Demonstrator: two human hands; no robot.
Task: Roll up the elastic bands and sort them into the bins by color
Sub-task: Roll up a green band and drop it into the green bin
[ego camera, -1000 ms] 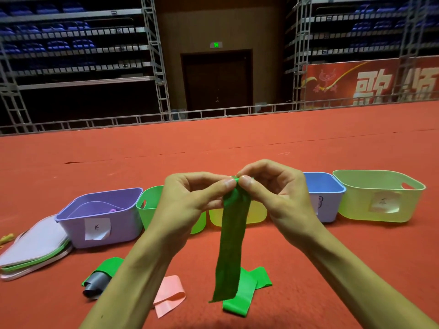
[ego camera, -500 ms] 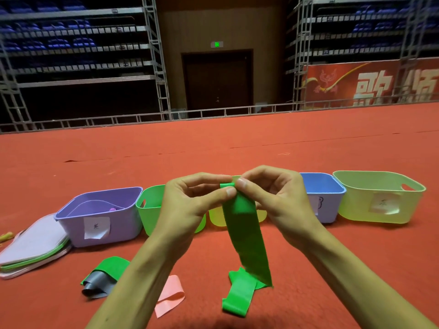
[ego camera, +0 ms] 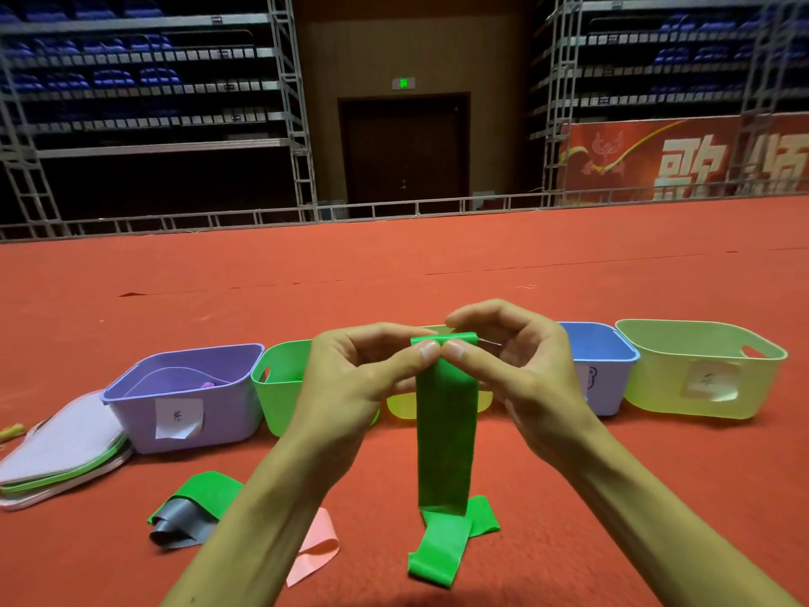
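**Rolling start on green band, both hands pinching its top edge**

My left hand [ego camera: 346,387] and right hand [ego camera: 525,374] each pinch the top of the green band [ego camera: 442,431] between thumb and forefinger, thumbs almost touching. The grip is narrow and tight on the band. I hold it in the air above the carpet [ego camera: 613,497] so the rest hangs straight and, I judge, feeds evenly into the small fold at the top. It's held up in front of the row of bins, so the drop should be short. The green bin [ego camera: 280,387] looks like its target.

Hard to see:
- The yellow bin [ego camera: 402,407] sits mostly behind my hands and the band.
- My left hand covers the green bin's right side, and its inside isn't visible.
- Labels on the purple bin [ego camera: 188,400], the blue bin [ego camera: 604,370] and the pale green bin [ego camera: 700,374] are too small to read.
- The band's lower end overlaps a loose green band [ego camera: 437,549] toward the carpet's near edge, and I can't tell if they touch.
- The pink band [ego camera: 315,549] is partly behind my left forearm.
- The grey band [ego camera: 179,525] is half under another green strip [ego camera: 205,488].
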